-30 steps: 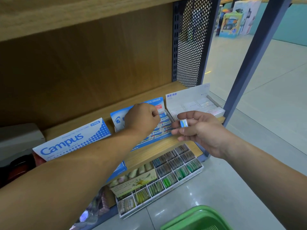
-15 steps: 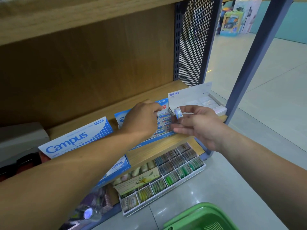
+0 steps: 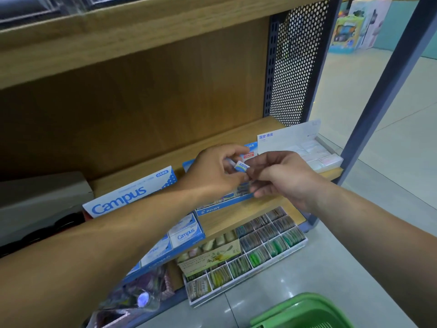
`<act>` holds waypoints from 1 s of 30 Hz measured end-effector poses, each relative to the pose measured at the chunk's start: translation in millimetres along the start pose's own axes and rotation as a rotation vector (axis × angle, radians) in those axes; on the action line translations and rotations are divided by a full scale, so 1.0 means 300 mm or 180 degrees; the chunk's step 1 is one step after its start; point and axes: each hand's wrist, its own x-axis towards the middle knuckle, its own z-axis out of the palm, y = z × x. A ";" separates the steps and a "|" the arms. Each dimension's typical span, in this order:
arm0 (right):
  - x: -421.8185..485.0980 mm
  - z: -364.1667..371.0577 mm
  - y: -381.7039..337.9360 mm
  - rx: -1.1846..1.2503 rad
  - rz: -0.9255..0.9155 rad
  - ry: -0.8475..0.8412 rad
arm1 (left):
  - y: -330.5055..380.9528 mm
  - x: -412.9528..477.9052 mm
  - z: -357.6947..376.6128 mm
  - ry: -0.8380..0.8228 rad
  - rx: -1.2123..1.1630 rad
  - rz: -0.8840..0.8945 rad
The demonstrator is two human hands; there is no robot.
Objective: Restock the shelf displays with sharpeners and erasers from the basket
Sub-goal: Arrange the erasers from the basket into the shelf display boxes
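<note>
- Both hands meet over the shelf (image 3: 248, 216), and the eraser (image 3: 241, 166) hangs between them, just above the blue display box (image 3: 224, 205).
- The left hand (image 3: 217, 171) has its fingers curled tight, pinching one end of the eraser. The right hand (image 3: 281, 176) nips the other end with thumb and fingertips, its remaining fingers loosely bent.
- It looks like a pass or a quick straightening; I can't tell which.
- To do it well, one hand should have a sure pinch before the other lets go, because a piece this small slips easily.
- Turn the label to match the row, then seat it flat in the blue display box, not the white box (image 3: 314, 150) beside it.
- The basket (image 3: 302, 311) waits low on the right for the next piece.
</note>
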 end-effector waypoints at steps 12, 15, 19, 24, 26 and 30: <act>0.070 -0.071 0.051 -0.2218 -0.1002 0.1020 | -0.065 0.040 -0.063 0.0239 -0.0170 -0.0470; 0.070 -0.098 0.082 -0.2853 -0.1154 0.0732 | -0.068 0.068 -0.051 0.0088 0.0211 -0.0449; 0.075 -0.099 0.106 -0.3646 -0.1559 0.0292 | -0.089 0.083 -0.026 0.0131 0.0618 -0.0224; 0.097 -0.085 0.111 -0.4031 -0.1381 -0.0002 | -0.135 0.069 -0.005 0.0384 0.0735 0.0120; 0.097 -0.084 0.112 -0.4212 -0.1353 -0.0038 | -0.146 0.067 0.004 0.0439 0.0966 0.0353; 0.110 -0.086 0.112 -0.4421 -0.1296 -0.0104 | -0.154 0.066 0.014 0.0349 0.1965 0.0607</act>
